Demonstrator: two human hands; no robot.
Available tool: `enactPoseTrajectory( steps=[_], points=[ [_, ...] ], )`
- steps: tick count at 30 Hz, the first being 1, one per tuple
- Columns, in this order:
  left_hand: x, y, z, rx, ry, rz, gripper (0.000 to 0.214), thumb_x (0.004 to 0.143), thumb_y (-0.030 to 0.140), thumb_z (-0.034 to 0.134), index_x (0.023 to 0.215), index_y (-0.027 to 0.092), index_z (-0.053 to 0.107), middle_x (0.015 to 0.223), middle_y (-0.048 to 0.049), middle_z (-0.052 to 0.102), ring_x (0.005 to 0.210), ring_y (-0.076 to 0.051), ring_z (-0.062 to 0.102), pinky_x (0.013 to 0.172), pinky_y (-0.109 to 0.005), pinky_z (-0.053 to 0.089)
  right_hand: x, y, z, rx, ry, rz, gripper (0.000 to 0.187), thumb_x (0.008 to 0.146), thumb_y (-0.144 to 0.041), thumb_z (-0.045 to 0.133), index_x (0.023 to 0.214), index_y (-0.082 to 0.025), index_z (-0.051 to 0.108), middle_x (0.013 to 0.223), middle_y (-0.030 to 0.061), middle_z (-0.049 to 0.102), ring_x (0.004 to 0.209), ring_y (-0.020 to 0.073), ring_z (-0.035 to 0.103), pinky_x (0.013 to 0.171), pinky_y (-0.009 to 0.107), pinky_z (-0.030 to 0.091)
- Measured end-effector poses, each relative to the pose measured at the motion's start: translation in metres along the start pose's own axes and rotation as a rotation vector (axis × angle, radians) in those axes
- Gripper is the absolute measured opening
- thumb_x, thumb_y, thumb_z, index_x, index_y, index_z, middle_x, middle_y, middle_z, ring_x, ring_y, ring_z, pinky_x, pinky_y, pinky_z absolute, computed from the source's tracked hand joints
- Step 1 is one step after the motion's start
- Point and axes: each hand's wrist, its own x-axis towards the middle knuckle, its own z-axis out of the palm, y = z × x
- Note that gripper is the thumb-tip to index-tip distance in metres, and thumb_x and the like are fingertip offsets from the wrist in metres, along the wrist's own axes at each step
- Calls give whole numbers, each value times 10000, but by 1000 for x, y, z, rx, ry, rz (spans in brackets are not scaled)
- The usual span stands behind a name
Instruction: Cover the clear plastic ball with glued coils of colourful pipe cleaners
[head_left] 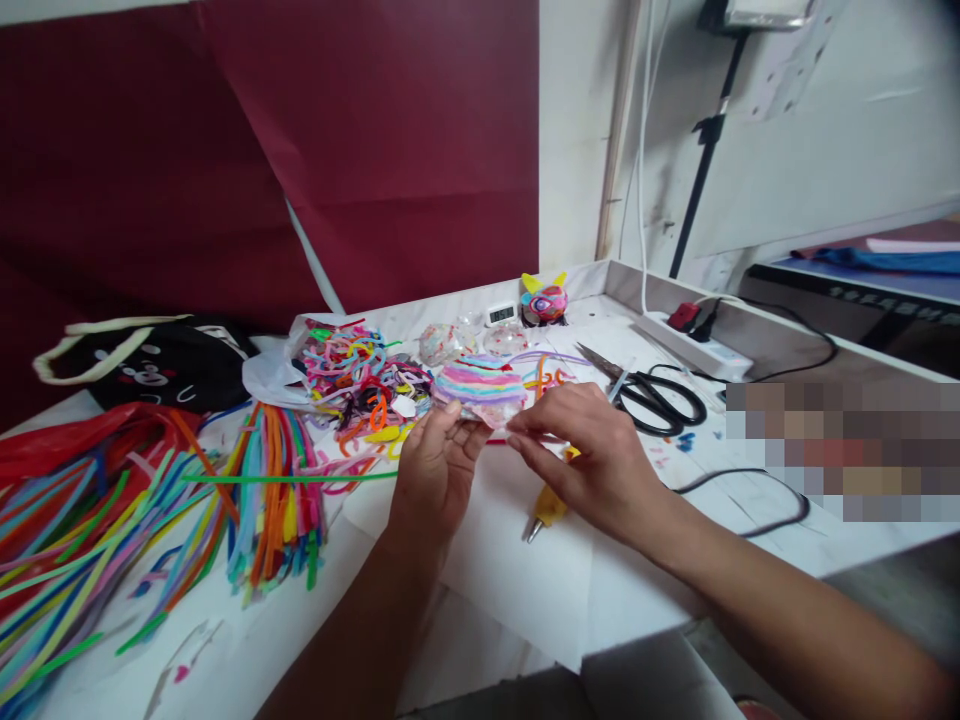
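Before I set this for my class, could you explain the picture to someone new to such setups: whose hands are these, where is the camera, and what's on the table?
There is no machine here, just one person's two bare hands. The single picture comes from a camera on that person's head, looking forward and down.

The left hand holds a striped, pastel-coloured piece. The right hand is at its near right edge; its exact grip is unclear. A yellow tool with a metal tip is partly hidden by that hand.

On the table lie colourful craft strips to the left, and black-handled scissors to the right.
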Motion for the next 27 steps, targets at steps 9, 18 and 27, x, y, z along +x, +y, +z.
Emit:
enactPoseTrajectory(
  steps=[9, 18, 27],
  points=[
    [4, 1, -2, -49, -24, 17, 44, 765, 105, 648, 766, 148, 642, 739, -10, 720, 703, -120, 699, 804, -266, 588, -32, 29, -58, -146, -361, 263, 159, 918, -253, 531, 958, -199, 675, 929, 66, 708, 822, 206, 655, 737, 336, 486],
    [5, 0, -2, -40, -82, 41, 80, 758, 117, 652, 824, 162, 650, 787, -15, 730, 759, -132, 711, 851, -275, 576, -63, 48, -52, -421, -770, 316, 177, 893, -239, 553, 996, -169, 679, 928, 122, 677, 792, 216, 637, 701, 316, 455],
    [5, 4, -4, -54, -110, 66, 151, 741, 134, 690, 882, 174, 651, 823, -18, 740, 797, -136, 712, 818, -265, 577, -58, 48, -54, -415, -789, 334, 215, 877, -89, 429, 942, -135, 629, 896, 145, 700, 764, 241, 679, 680, 340, 483]
  ],
)
